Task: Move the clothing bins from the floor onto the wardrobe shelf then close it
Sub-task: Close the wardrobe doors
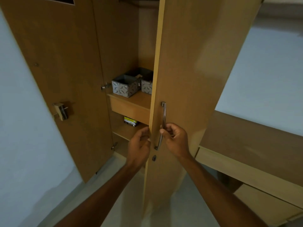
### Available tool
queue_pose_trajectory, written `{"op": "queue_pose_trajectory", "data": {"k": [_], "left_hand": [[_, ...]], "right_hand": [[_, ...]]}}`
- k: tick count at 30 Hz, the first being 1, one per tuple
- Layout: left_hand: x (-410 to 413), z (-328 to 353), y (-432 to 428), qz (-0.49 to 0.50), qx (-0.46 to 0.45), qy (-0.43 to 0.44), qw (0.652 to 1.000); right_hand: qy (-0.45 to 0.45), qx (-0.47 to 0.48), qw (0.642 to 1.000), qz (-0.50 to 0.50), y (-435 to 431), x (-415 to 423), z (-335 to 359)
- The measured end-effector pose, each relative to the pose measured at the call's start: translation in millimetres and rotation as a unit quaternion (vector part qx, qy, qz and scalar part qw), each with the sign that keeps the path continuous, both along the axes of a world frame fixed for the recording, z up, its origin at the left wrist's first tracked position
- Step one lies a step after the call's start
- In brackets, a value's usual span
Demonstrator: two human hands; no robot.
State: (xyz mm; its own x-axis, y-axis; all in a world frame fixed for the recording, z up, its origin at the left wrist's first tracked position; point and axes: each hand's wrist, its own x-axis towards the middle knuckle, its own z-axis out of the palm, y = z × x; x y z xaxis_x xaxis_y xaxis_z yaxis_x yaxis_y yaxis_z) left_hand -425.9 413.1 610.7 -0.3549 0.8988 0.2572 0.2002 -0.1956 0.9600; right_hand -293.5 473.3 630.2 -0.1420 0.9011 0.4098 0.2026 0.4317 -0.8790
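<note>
The wardrobe (pixel 124 38) stands open, its right door (pixel 188 79) partly swung. Three patterned bins (pixel 125 86) sit on the shelf (pixel 131 99) (contents hidden). A small box (pixel 130 121) lies below. The right hand (pixel 176 139) curls fingers around the handle (pixel 163 125); the left hand (pixel 139 145) pinches the door edge.

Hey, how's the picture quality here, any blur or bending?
Head view: dim, warm indoor light; wide-angle bending curves the left door and right door; right door slightly smeared by motion; bins on the shelf stay readable though shadowed.
</note>
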Motion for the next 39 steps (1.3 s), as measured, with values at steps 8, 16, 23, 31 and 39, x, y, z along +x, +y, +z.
{"op": "queue_pose_trajectory", "data": {"k": [8, 16, 23, 31, 39], "left_hand": [[-80, 14, 71, -0.117, -0.012, 0.013, 0.993], [-142, 10, 162, -0.136, -0.069, 0.011, 0.988], [-165, 9, 232, -0.15, -0.081, -0.006, 0.985], [-170, 3, 323, -0.152, -0.064, -0.028, 0.986], [-168, 1, 392, -0.165, -0.053, -0.04, 0.984]], "right_hand": [[-0.035, 0.013, 0.998, -0.046, 79, -80, -1], [-0.045, 0.011, 0.995, -0.089, 140, -127, 1], [-0.063, 0.04, 0.992, -0.099, 201, -148, -2], [-0.064, 0.039, 0.989, -0.126, 282, -164, -2], [-0.079, 0.039, 0.984, -0.155, 335, -166, 0]]}}
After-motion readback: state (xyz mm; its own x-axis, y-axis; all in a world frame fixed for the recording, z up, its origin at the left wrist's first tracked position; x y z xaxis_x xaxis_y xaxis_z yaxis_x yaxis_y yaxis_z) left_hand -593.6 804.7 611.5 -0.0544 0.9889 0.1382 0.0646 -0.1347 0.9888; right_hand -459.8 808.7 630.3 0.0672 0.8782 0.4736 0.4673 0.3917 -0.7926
